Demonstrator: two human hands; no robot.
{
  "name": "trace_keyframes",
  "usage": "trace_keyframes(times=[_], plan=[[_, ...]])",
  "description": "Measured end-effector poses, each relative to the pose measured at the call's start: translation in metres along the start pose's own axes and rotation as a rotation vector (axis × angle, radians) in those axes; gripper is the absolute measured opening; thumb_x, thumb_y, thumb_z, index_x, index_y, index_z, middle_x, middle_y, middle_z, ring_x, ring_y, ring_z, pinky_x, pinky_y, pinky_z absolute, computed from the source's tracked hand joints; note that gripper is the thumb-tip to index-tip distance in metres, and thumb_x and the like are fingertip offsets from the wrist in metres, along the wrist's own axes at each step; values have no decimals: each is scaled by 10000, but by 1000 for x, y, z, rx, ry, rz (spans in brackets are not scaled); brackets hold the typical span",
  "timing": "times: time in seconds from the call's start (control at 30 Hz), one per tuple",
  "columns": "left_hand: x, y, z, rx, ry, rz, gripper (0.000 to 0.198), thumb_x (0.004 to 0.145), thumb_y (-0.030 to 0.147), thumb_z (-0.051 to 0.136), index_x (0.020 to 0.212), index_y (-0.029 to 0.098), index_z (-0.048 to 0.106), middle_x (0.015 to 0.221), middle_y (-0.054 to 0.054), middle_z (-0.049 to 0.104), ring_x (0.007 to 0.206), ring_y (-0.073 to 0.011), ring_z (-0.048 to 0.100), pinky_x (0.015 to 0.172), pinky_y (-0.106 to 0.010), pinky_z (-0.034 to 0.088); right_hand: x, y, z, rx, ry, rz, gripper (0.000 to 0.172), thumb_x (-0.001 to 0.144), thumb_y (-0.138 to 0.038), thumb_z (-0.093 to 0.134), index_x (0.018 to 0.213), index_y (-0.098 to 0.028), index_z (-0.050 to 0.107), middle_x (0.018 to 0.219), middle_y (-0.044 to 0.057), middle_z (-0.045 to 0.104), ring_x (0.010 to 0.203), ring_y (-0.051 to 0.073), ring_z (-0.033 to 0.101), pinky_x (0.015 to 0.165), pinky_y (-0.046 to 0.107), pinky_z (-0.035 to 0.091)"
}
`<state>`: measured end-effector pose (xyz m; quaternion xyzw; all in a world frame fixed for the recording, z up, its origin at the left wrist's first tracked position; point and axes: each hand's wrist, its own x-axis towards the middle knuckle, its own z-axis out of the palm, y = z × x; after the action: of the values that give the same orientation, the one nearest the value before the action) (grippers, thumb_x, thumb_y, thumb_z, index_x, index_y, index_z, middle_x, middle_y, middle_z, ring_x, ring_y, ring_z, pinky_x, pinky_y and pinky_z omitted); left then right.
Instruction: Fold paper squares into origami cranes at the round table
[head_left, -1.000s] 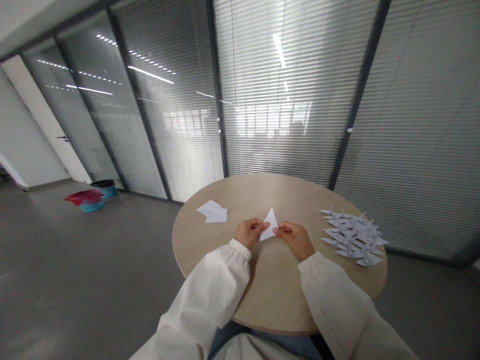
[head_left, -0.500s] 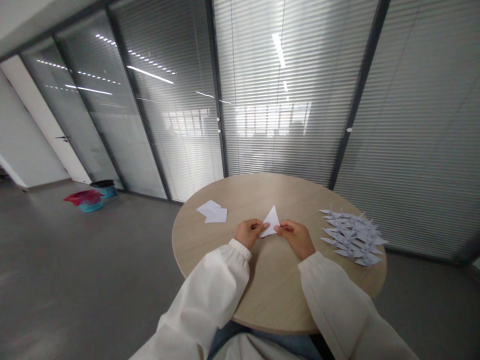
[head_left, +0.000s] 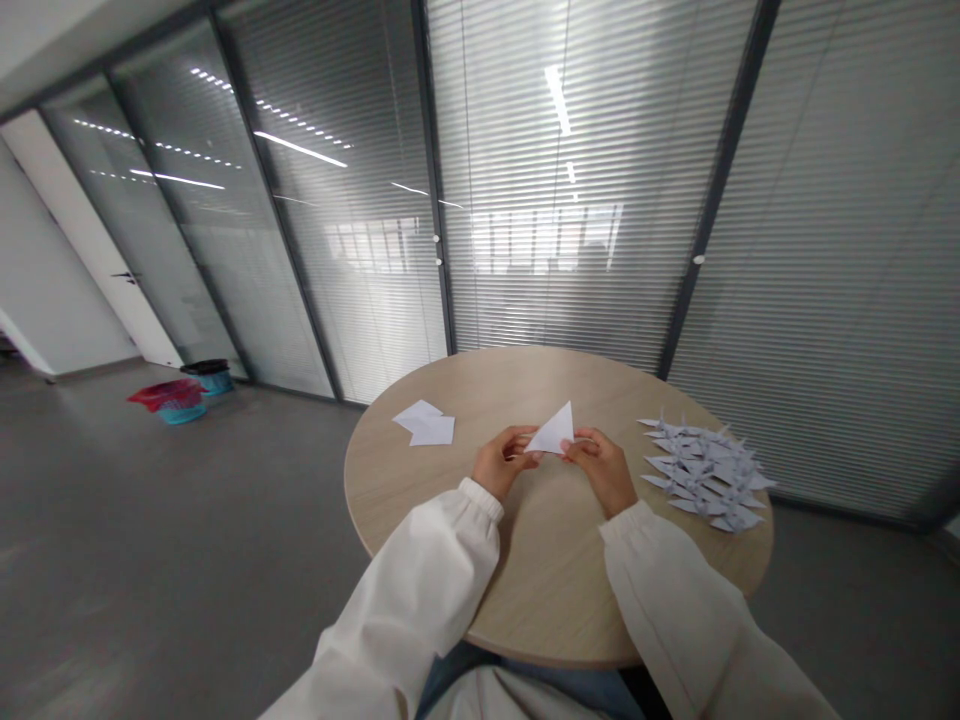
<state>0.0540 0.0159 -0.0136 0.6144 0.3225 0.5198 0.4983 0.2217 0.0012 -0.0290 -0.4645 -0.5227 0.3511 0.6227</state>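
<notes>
A white piece of paper folded into a triangle (head_left: 553, 430) is held up between my hands above the round table, its point towards the upper right. My left hand (head_left: 504, 462) pinches its left corner between thumb and fingers. On the right side, my right hand (head_left: 601, 467) grips the lower right corner, thumb on the front face and fingers behind. To the left lie a few white paper sheets (head_left: 433, 430), overlapping. Many folded paper cranes (head_left: 705, 470) are grouped in rows on the right of the table.
The round wooden table (head_left: 547, 580) stands close to a glass partition with blinds (head_left: 555, 180). On the floor at far left are a blue bin with a red bag (head_left: 171, 398) and a bin with a black bag (head_left: 210, 375).
The folded paper has turned, its tip swinging from upright to the upper right. My right hand has shifted slightly right, and my left-hand fingers have changed their hold on the left corner.
</notes>
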Motion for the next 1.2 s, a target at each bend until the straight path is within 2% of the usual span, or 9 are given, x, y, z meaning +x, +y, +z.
trace_keyframes(times=[0.2,0.4,0.47,0.57,0.67,0.83,0.93,1.03,1.2], plan=[[2,2,-3,-24,71,19,319,629,347,683,829,101,644,781,-74,679,714,-168,645,654,-285,540,-5,-6,2,61,-114,79,433,609,-459,701,875,-170,518,759,77,698,716,230,655,696,335,485],[0,5,-1,-18,53,-29,306,636,380,663,782,113,629,676,-39,657,624,-140,626,641,-279,530,-5,-9,3,107,-69,35,689,565,-373,744,1141,-184,415,846,59,680,768,208,646,685,313,501],[1,4,-1,-12,44,-47,297,635,383,663,766,120,621,640,-23,644,598,-131,614,635,-276,526,-4,-8,3,80,-76,14,651,569,-354,740,1126,-172,457,800,47,673,718,191,640,659,292,497],[2,3,0,-22,36,-68,314,627,408,667,737,121,607,612,-9,624,580,-123,599,642,-283,523,-4,-7,2,46,-88,21,500,567,-371,733,978,-150,552,774,50,671,679,179,629,634,277,486],[1,5,0,-66,11,-83,371,611,452,674,736,112,593,647,-18,620,603,-128,600,657,-295,524,-5,-10,1,15,-69,34,439,558,-407,734,872,-141,584,748,47,668,662,179,617,615,269,473],[-6,13,5,-151,-75,-48,478,677,463,634,998,115,562,839,-67,630,775,-173,615,712,-328,524,-7,-12,0,12,-30,70,477,537,-474,737,852,-145,597,699,39,656,605,181,591,537,261,457],[-6,13,6,-123,-69,-13,532,632,416,693,1045,122,532,732,-15,596,699,-134,596,672,-291,519,-7,-13,0,-12,-44,66,447,548,-477,728,826,-149,604,667,26,642,577,168,567,510,248,440],[-4,11,6,-57,-32,4,539,570,371,745,1005,120,548,627,36,545,593,-88,559,631,-249,504,-8,-14,1,-47,-76,55,410,570,-471,709,807,-152,610,647,13,630,573,159,555,501,237,427],[-2,10,4,-13,32,-5,444,576,416,726,868,113,583,654,2,596,612,-108,579,580,-238,500,-9,-16,1,-87,-166,65,364,580,-443,703,784,-150,631,626,-5,622,559,148,550,500,226,408]])
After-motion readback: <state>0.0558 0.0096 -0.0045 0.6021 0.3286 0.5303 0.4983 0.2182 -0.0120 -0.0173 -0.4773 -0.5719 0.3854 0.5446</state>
